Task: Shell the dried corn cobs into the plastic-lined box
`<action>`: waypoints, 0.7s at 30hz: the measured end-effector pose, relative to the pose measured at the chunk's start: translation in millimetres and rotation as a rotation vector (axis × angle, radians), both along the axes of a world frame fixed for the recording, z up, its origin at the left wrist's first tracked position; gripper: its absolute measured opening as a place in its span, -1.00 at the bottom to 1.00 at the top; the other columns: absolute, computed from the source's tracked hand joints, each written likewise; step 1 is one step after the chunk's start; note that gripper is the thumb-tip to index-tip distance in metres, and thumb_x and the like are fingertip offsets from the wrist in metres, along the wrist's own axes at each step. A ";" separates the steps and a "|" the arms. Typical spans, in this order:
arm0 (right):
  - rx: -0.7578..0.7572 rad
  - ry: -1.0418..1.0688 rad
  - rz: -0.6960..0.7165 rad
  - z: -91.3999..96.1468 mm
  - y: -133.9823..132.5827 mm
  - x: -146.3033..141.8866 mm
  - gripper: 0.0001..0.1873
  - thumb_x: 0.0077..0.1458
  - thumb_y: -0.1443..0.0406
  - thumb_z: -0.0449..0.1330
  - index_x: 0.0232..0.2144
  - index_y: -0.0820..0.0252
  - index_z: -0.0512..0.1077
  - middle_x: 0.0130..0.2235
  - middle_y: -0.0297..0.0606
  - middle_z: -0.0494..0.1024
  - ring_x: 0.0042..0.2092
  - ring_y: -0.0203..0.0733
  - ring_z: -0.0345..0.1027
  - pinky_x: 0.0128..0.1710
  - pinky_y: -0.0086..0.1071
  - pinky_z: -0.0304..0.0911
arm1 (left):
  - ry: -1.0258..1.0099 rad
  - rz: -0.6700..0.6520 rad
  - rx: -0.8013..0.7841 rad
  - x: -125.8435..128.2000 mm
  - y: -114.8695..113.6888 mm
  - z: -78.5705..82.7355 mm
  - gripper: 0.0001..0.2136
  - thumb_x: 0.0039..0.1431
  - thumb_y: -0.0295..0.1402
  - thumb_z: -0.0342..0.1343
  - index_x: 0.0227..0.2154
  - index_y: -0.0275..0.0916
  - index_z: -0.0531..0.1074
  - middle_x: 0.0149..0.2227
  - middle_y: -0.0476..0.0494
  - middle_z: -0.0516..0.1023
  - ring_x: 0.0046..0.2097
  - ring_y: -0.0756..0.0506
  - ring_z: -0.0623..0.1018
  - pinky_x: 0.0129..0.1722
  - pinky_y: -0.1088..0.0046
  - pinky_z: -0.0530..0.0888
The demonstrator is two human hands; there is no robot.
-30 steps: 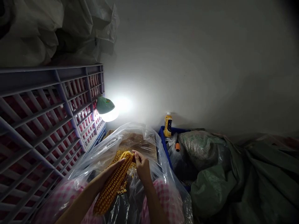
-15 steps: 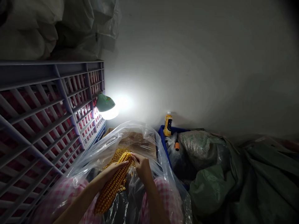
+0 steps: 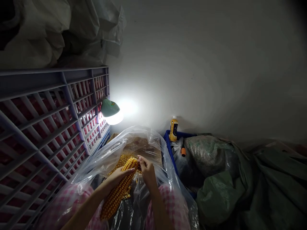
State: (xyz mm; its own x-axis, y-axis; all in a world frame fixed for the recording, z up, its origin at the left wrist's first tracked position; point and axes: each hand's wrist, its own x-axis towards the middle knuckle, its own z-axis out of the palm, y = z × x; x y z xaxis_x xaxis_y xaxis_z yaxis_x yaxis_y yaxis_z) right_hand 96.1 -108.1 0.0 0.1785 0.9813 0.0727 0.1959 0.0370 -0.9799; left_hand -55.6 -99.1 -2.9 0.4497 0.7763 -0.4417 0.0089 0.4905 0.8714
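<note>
An ear of corn (image 3: 119, 189) with rows of yellow kernels slants over my lap, its lower part in darker light. My left hand (image 3: 118, 176) is wrapped round its upper part, with the thumb lying across the kernels. At the upper tip is my right hand (image 3: 146, 169), its thumb and fingers bent together against the cob's edge. Whether a kernel is between those fingertips cannot be made out. Loose corn kernels (image 3: 123, 159) lie heaped behind the ear, inside a clear plastic bag (image 3: 165, 159) spread over my knees.
A lit green lamp (image 3: 110, 108) hangs from the purple plastic crate (image 3: 79, 124) on the left. To the right, a blue basket (image 3: 171, 156) holds a yellow bottle (image 3: 173, 129) and plastic bags. Dark green sacks (image 3: 220, 198) lie beyond it. A pale wall stands behind.
My right hand has shifted slightly right and down at the cob's tip, its fingers a little less tightly wrapped there. My left hand keeps its hold. The whole view has shifted slightly.
</note>
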 end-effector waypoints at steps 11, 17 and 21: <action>-0.004 -0.084 0.265 6.5 -2.2 16.9 -0.62 0.06 0.14 0.11 -0.10 0.17 0.45 -0.07 -0.19 0.51 0.00 0.00 0.37 0.03 -0.11 0.21 | 0.140 -0.021 0.229 -2.0 8.1 -21.6 -0.49 -0.20 -0.05 0.24 -0.25 -0.36 0.45 -0.36 -0.14 0.54 -0.32 -0.15 0.49 -0.32 0.41 0.39; 0.058 -0.179 0.209 2.7 -3.2 8.2 -0.65 0.10 0.19 0.05 -0.11 0.14 0.47 -0.10 -0.18 0.53 -0.05 0.00 0.41 -0.03 -0.16 0.27 | 0.133 0.019 0.303 -6.0 8.4 -18.8 -0.47 -0.19 -0.08 0.25 -0.18 -0.35 0.44 -0.21 -0.19 0.56 -0.17 -0.19 0.50 -0.17 0.40 0.39; 0.101 -0.257 0.145 3.0 -3.6 1.8 -0.63 0.15 0.23 -0.03 -0.13 0.17 0.50 -0.17 -0.16 0.58 -0.12 -0.05 0.44 -0.09 -0.25 0.29 | 0.166 0.021 0.347 -6.3 10.7 -18.9 -0.52 -0.18 -0.11 0.25 -0.21 -0.33 0.47 -0.22 -0.17 0.56 -0.16 -0.22 0.50 -0.13 0.39 0.38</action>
